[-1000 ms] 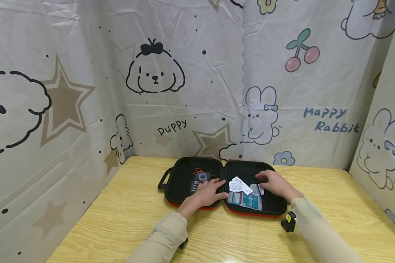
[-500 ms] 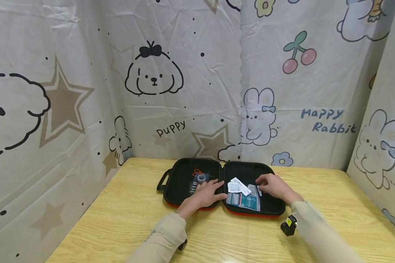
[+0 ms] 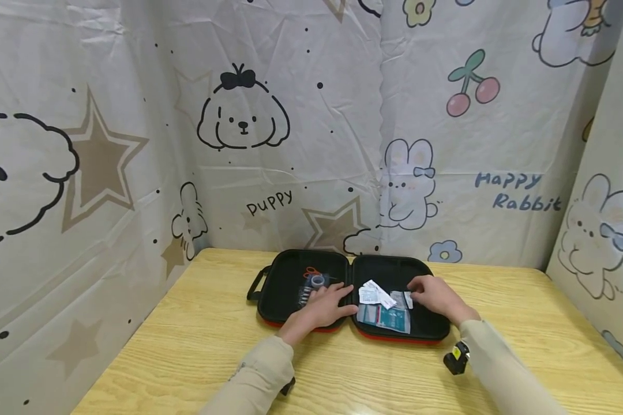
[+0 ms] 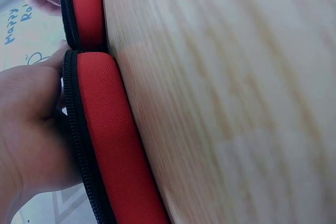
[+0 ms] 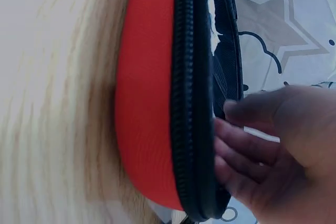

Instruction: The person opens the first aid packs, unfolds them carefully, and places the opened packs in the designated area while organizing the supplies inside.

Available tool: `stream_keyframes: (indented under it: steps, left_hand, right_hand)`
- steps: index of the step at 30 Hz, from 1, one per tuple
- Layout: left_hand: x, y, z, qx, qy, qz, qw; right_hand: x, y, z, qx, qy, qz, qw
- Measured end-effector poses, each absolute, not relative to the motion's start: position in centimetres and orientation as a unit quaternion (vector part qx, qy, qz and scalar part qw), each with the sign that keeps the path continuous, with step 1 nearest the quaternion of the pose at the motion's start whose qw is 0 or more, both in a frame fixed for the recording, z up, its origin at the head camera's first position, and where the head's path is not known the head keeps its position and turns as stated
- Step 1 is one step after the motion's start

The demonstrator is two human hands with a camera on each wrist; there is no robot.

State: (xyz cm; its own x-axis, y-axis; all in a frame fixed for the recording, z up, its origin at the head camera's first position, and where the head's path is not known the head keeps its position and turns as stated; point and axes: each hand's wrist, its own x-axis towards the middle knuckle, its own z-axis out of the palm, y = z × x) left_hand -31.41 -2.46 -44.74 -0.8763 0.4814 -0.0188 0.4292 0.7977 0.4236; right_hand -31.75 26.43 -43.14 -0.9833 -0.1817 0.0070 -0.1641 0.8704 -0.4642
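A first-aid case with a black lining [image 3: 423, 327] and a red shell [image 4: 113, 124] lies spread open on the table. My left hand [image 3: 323, 306] rests on its left half near the hinge, fingers extended. Beside those fingers are orange-handled scissors [image 3: 312, 271], a roll of tape [image 3: 318, 281] and a clear packet [image 3: 304, 295]. My right hand [image 3: 436, 297] is in the right half, fingertips at the edge of a small packet [image 3: 398, 300]. In the right wrist view, thumb and bent fingers stand apart; the rim partly hides the fingertips. White sachets [image 3: 370, 294] and a teal packet [image 3: 393, 320] lie alongside.
The wooden table [image 3: 374, 380] extends in front of the case and to both sides. A black handle [image 3: 258, 284] sticks out at the case's left end. Printed cloth [image 3: 291, 173] hangs behind and along both sides. Each wrist carries a small camera [image 3: 457, 358].
My right hand has shifted slightly to the right, and more of the small packet shows beside its fingertips. The left hand stays in place on the case. The head view has tilted slightly.
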Motion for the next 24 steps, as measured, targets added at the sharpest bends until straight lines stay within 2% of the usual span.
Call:
stream_keyframes:
  steps: [13, 20, 24]
  left_hand:
    - [-31.4, -2.6, -45.0, 0.237, 0.947, 0.205, 0.061]
    - [-31.4, -2.6, -44.9, 0.234, 0.949, 0.201, 0.063]
    - [-31.3, -2.6, -44.8, 0.235, 0.949, 0.199, 0.064]
  right_hand:
    - [-32.7, 24.9, -44.4, -0.081, 0.925, -0.368, 0.048]
    - [-33.1, 24.4, -44.6, -0.064, 0.903, -0.416, 0.085]
    - [-32.8, 24.8, -44.4, -0.076, 0.917, -0.385, 0.070]
